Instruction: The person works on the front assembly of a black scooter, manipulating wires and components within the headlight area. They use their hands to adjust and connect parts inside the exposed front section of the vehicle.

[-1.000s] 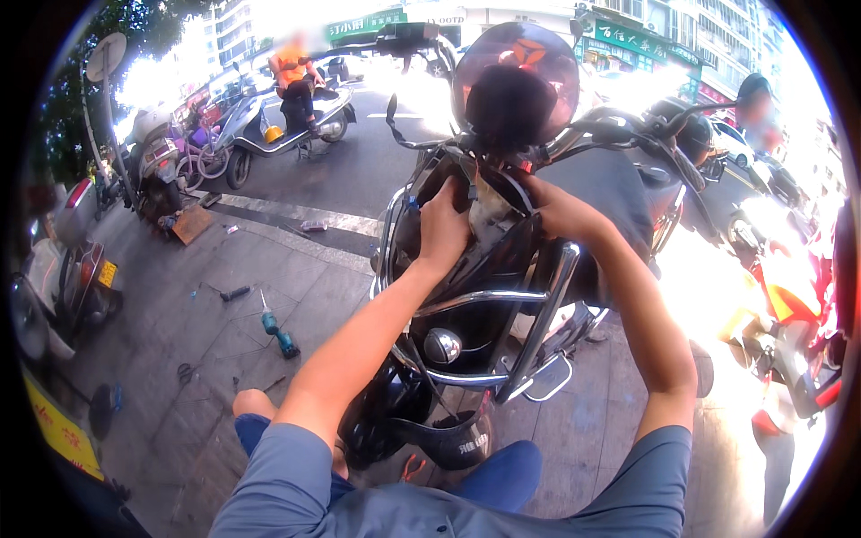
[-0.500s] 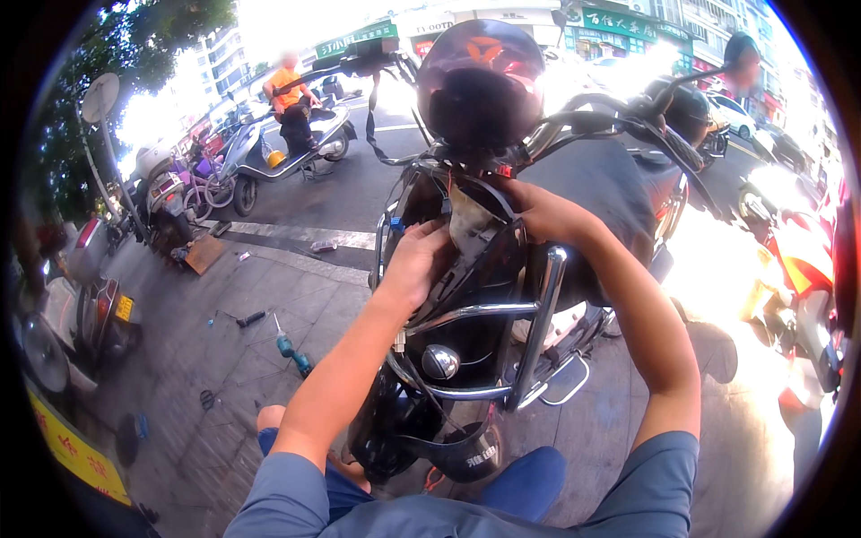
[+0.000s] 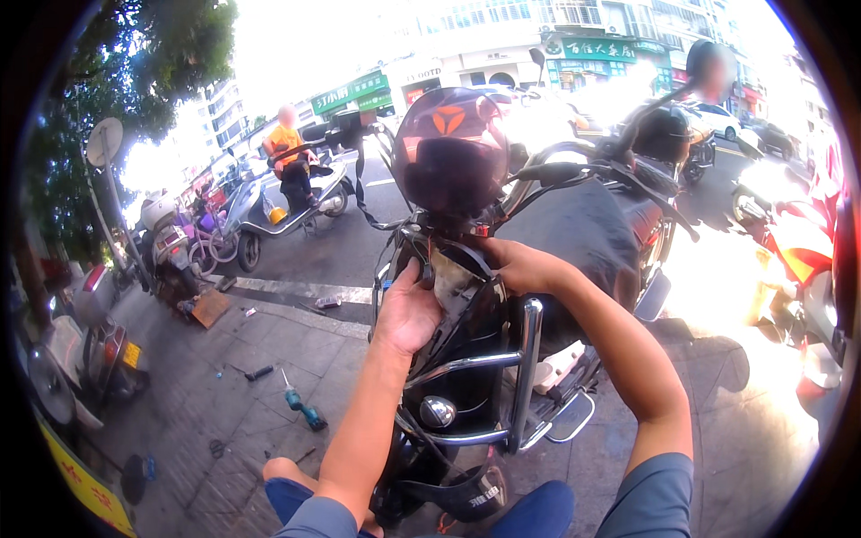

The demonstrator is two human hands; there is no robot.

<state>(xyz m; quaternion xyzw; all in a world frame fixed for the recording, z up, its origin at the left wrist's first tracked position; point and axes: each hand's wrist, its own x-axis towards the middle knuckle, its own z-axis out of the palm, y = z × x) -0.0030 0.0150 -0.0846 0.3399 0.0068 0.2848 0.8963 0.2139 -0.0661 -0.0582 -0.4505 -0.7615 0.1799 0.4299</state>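
Note:
In front of me stands an electric scooter, its black front panel (image 3: 466,327) parted from the body at the top. A pale, dirty inner surface and some wires show in the gap. My left hand (image 3: 410,316) reaches into the gap from the left, palm turned up and thumb raised; its other fingers are hidden inside. At the upper right edge of the panel, my right hand (image 3: 522,266) is closed around the rim, with some fingertips out of sight. Above both hands sits the dark round headlight housing (image 3: 451,152) with an orange mark. A chrome guard bar (image 3: 526,372) crosses the panel below.
On the paving at left lie a teal power screwdriver (image 3: 303,405), a black-handled tool (image 3: 259,372) and a piece of brown board (image 3: 210,307). Parked scooters (image 3: 170,242) line both sides. A person in orange (image 3: 287,143) sits on a scooter across the lane.
My view has tilted up, so the scooter appears lower. My left hand has turned its palm more upward, with the thumb raised. My right hand stays at the panel's upper edge.

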